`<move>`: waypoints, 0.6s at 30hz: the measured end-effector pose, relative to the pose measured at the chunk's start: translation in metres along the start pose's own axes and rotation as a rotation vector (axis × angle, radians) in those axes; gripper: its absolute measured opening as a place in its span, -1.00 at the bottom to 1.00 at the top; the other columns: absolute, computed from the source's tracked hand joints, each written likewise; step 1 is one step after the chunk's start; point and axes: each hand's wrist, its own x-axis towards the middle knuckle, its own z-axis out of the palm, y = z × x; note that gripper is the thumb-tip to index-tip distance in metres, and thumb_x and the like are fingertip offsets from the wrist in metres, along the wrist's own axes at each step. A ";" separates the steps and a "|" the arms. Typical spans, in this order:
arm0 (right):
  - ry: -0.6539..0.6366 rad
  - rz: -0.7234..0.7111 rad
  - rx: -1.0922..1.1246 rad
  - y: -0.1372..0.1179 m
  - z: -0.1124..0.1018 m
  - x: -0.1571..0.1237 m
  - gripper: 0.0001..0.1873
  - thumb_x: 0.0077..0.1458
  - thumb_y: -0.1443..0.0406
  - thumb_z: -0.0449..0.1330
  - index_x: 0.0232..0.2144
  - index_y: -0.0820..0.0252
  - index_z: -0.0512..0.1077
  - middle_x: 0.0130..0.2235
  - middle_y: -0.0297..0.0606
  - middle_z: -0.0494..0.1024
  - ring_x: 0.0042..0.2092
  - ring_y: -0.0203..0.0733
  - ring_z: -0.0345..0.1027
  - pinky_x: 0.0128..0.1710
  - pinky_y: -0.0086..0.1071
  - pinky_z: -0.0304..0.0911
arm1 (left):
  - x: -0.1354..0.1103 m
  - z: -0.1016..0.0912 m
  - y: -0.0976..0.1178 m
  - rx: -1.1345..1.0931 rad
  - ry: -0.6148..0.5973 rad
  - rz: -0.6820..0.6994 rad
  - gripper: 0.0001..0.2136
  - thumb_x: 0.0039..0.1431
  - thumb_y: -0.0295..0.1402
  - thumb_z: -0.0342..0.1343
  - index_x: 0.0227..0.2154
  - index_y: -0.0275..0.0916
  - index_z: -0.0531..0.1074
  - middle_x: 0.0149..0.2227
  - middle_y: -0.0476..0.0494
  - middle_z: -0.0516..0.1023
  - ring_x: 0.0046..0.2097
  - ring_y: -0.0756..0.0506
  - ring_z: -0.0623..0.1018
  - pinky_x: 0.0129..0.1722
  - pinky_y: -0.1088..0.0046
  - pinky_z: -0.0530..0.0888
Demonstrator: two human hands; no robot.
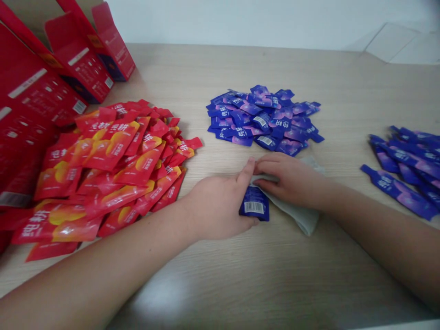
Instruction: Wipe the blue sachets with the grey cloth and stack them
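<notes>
Between my hands a small blue sachet (254, 206) lies on the table, its barcode side up. My left hand (220, 204) grips it from the left, with the thumb at its lower edge and the index finger along its top. A pale cloth (305, 217) is bunched under my right hand (292, 178), whose fingers are closed on it and press it against the sachet's upper end. Part of the sachet is hidden under the cloth and fingers.
A heap of red and yellow pouches (113, 160) covers the left side, by open red boxes (82, 64). Behind my hands lies a pile of blue sachets (261, 117); more blue sachets (409, 160) lie at the right. A white wall (240, 23) borders the table (206, 284).
</notes>
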 end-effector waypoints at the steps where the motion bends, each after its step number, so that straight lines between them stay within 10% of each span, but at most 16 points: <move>1: 0.032 0.030 -0.044 0.006 0.001 0.001 -0.77 0.41 0.20 0.18 -0.04 0.13 0.59 -0.03 -0.08 0.65 0.06 0.12 0.51 0.11 0.02 0.40 | -0.001 0.000 0.001 0.011 0.005 0.011 0.11 0.28 0.06 0.20 0.57 -0.42 -0.35 0.18 -0.46 0.62 0.01 -0.44 0.71 -0.11 0.10 0.59; 6: 0.250 0.250 -0.157 0.031 0.004 -0.006 -0.75 0.40 0.13 0.16 -0.09 0.13 0.54 -0.07 -0.07 0.64 -0.01 0.12 0.52 0.04 0.00 0.42 | -0.006 0.001 0.003 0.035 0.002 0.112 -0.32 0.51 -0.05 -0.08 0.54 -0.28 0.06 0.52 -0.50 0.14 0.18 -0.46 0.65 0.06 -0.05 0.60; 10: 0.288 0.335 -0.157 0.040 0.002 -0.014 -0.74 0.39 0.13 0.15 -0.10 0.16 0.53 -0.08 -0.06 0.63 0.00 0.12 0.51 0.06 -0.01 0.40 | -0.005 -0.004 -0.005 -0.213 0.110 0.076 -0.49 0.59 -0.17 -0.21 0.43 -0.18 0.31 0.42 -0.22 0.41 0.39 -0.23 0.48 0.31 0.12 0.46; 15: 0.144 0.273 -0.120 0.026 -0.010 -0.020 -0.66 0.43 0.10 0.13 0.02 0.17 0.55 0.05 -0.03 0.65 0.11 0.14 0.51 0.17 0.07 0.37 | -0.007 -0.012 -0.010 -0.425 0.363 -0.166 -0.45 0.62 -0.08 -0.31 0.06 -0.19 0.61 -0.01 -0.16 0.74 0.03 -0.25 0.70 0.05 0.16 0.60; 18: 0.180 0.206 0.026 -0.001 -0.015 -0.025 -0.47 0.41 -0.04 0.16 0.22 0.13 0.48 0.27 0.00 0.55 0.34 0.23 0.36 0.37 0.23 0.17 | -0.010 -0.006 -0.002 -0.412 0.543 -0.067 -0.48 0.62 -0.16 -0.30 0.21 -0.28 0.50 0.17 -0.26 0.65 0.20 -0.25 0.62 0.20 0.12 0.54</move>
